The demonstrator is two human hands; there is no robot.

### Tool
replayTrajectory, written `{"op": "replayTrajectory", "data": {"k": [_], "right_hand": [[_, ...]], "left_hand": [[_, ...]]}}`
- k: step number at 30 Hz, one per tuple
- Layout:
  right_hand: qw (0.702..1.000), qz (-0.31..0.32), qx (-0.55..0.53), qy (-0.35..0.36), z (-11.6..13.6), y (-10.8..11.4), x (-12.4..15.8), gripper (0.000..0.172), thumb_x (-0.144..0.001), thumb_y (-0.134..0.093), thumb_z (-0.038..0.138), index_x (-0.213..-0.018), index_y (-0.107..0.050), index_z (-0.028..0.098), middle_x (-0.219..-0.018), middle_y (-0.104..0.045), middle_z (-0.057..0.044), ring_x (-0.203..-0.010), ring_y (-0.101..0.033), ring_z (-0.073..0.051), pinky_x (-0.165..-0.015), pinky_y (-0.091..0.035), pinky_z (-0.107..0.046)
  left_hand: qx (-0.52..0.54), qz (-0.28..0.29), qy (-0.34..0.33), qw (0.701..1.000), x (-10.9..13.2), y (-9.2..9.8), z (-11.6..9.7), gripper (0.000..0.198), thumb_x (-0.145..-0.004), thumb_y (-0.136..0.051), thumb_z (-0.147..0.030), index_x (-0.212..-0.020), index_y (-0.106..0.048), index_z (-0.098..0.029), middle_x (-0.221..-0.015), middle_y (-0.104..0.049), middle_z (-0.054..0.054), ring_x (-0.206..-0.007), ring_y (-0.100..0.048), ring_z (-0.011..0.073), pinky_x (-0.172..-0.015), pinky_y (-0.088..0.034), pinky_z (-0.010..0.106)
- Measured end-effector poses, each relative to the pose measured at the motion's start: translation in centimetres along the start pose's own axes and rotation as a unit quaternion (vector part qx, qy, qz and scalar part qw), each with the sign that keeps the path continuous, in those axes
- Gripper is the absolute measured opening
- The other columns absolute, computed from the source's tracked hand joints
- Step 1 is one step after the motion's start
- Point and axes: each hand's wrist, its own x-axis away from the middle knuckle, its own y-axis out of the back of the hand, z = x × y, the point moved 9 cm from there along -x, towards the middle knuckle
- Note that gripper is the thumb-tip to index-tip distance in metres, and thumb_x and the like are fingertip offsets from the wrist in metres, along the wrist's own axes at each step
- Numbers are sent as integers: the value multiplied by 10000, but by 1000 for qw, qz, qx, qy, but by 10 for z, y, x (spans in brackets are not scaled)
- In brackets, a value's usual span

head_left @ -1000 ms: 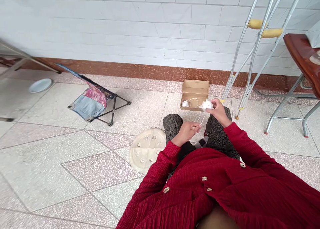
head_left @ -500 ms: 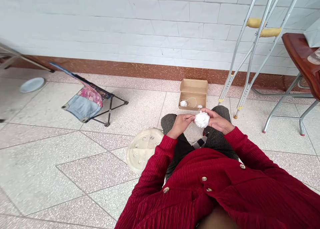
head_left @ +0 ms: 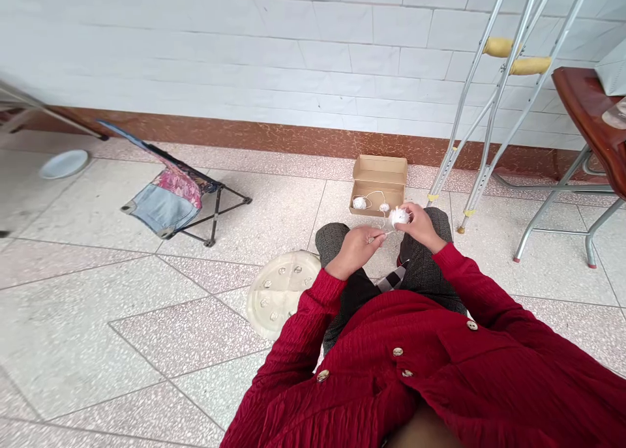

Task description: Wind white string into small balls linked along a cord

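1. Yarn ball (head_left: 400,216), white and fluffy, sits in the person's right hand at centre frame, just above the right knee and near the front edge of the box.
2. White-tiled wall (head_left: 195,63) fills the top of the frame, above a speckled tile floor (head_left: 98,330).
3. Aluminium crutches (head_left: 493,115) lean at upper right, beside a folding table (head_left: 581,102) with a red-brown top at the right edge.
4. Folding stool (head_left: 180,197) with a patchwork seat stands at left, and a round studded plastic lid (head_left: 281,295) lies on the floor beside the left knee.
5. Cardboard box (head_left: 378,174), open, holds a small white ball (head_left: 359,203) and thin looped thread (head_left: 374,194).
6. Right hand (head_left: 423,229) curls closed around the ball; left hand (head_left: 356,249) stays apart from it, thumb and fingers seemingly pinching a fine white strand (head_left: 386,233).
7. Pinching the strand near the ball, above the lap and clear of the box, seems a sound way to keep it from snagging the loose loops. Its tension is too faint to judge.
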Motion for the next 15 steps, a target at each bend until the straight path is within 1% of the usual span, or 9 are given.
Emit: {"op": "replayTrajectory", "data": {"k": [2,3,5,6,7,9,11,13,15], "right_hand": [[993,101,-45,-28,-8,-24,15,480,-538,-775,229,-1007,-678,205,-946,-628,-9,-808,-576,-177,-790,-507,-353],[981,162,-94,-56,-9,-36,25,489,-543,-773,218,-1023,-682,205,-931,-634,-2,-781,-581,-165,-759,-514,-336],[935,265,-205,-119,-4,-55,47,509,-574,-775,211,-1074,-683,209,-932,-651,-2,-770,-604,-152,-712,-530,-306],[909,297,-256,-144,2,-60,57,514,-592,-776,209,-1097,-681,213,-946,-660,-5,-785,-619,-152,-705,-539,-297],[886,315,-300,-161,9,-61,64,521,-602,-781,201,-1113,-677,218,-963,-669,-8,-805,-633,-152,-709,-550,-292],[859,312,-365,-178,23,-56,69,536,-594,-797,168,-1110,-666,227,-990,-681,-5,-824,-652,-150,-731,-573,-299],[847,290,-405,-184,33,-49,67,543,-572,-819,144,-1081,-652,231,-1006,-688,-5,-831,-666,-161,-750,-596,-331],[846,259,-430,-179,41,-42,61,526,-576,-832,155,-1058,-635,231,-1021,-700,-20,-864,-681,-189,-775,-609,-374],[852,218,-448,-160,47,-33,49,490,-599,-827,189,-1042,-622,230,-1045,-709,-38,-917,-686,-214,-812,-607,-398]], "left_hand": [[-19,-21,-4,1000,-6,15,-2,296,-957,-552,-299,-748,-727,-183,-749,-700,32,-746,-594,171,-792,-437,293],[-18,-25,-7,1000,-9,20,-1,280,-950,-563,-292,-754,-733,-188,-753,-708,30,-753,-598,173,-816,-444,299],[6,-30,-13,999,-14,25,2,266,-941,-577,-304,-765,-742,-192,-765,-718,24,-773,-607,173,-834,-453,299],[31,-33,-13,999,-15,26,5,271,-939,-579,-321,-770,-744,-189,-778,-721,24,-786,-614,173,-827,-457,293],[60,-36,-7,998,-17,25,10,286,-939,-575,-343,-771,-743,-183,-790,-725,25,-797,-622,173,-814,-461,287],[121,-46,25,991,-18,21,26,326,-929,-573,-392,-756,-734,-168,-798,-730,26,-794,-635,173,-787,-468,278],[173,-56,71,981,-16,12,44,367,-908,-583,-453,-747,-725,-155,-783,-734,26,-771,-642,176,-768,-475,276],[203,-58,97,973,-14,0,54,425,-892,-583,-523,-748,-724,-149,-763,-731,27,-745,-639,176,-756,-480,278],[214,-41,94,971,-10,-15,53,473,-901,-560,-557,-722,-718,-148,-752,-730,31,-744,-640,176,-783,-485,285]]}}
